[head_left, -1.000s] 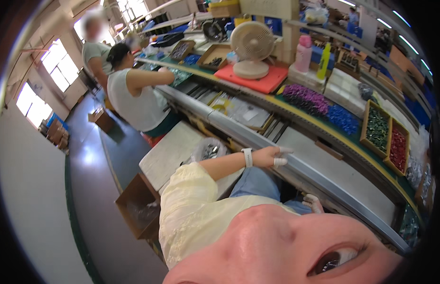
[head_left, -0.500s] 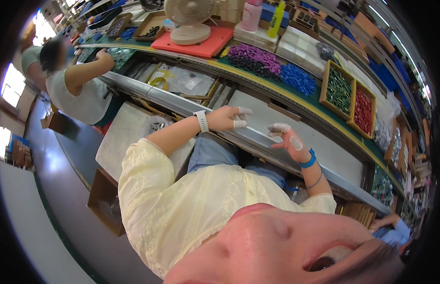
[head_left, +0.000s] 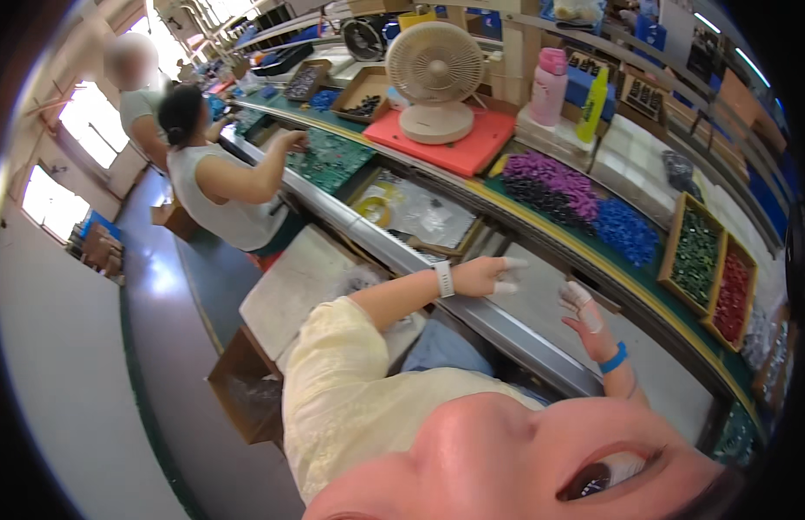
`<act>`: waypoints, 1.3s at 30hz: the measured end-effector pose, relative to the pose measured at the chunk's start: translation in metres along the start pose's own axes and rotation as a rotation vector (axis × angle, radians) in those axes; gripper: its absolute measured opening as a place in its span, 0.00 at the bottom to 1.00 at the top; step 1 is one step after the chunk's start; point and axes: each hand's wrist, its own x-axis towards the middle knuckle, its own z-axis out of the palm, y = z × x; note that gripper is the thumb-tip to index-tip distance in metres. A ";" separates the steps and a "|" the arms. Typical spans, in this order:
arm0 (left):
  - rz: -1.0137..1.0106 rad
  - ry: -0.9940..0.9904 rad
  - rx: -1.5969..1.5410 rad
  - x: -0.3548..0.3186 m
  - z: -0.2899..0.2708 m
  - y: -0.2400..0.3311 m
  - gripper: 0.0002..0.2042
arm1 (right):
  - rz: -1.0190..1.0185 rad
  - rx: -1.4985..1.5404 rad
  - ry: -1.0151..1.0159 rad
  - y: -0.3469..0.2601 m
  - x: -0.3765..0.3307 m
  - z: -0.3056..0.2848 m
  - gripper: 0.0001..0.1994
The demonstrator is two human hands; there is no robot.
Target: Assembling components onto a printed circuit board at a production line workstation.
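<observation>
My left hand, with a white watch on the wrist, hovers over the bench edge. White covers sit on its fingertips; the fingers are apart and hold nothing. To its right, my right hand is raised with fingers stretched up, also in white covers and holding nothing. A blue band circles that wrist. Both hands are above the pale recessed worktop behind a metal rail. Beyond them lie heaps of small purple pieces, black pieces and blue pieces.
Green pieces and red pieces fill two wooden trays at right. A fan stands on a red board; near it are a pink bottle and a yellow-green bottle. A co-worker works at left over green boards.
My view has swung left, so the bench and my hands appear farther right and lower. The fingers of my right hand have straightened; both hands remain without anything in them.
</observation>
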 end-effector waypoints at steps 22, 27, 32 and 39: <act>-0.463 1.100 0.735 -0.191 -0.236 -0.167 0.15 | -0.491 -0.901 0.376 0.023 -0.067 0.027 0.19; -0.788 1.108 0.882 -0.207 -0.306 -0.222 0.20 | -0.430 -0.889 0.426 0.024 -0.063 0.028 0.18; -1.155 0.920 0.790 -0.200 -0.344 -0.258 0.26 | -0.389 -0.975 0.451 0.024 -0.059 0.031 0.16; -1.079 0.862 0.803 -0.205 -0.354 -0.257 0.24 | -0.375 -0.983 0.471 0.019 -0.057 0.037 0.15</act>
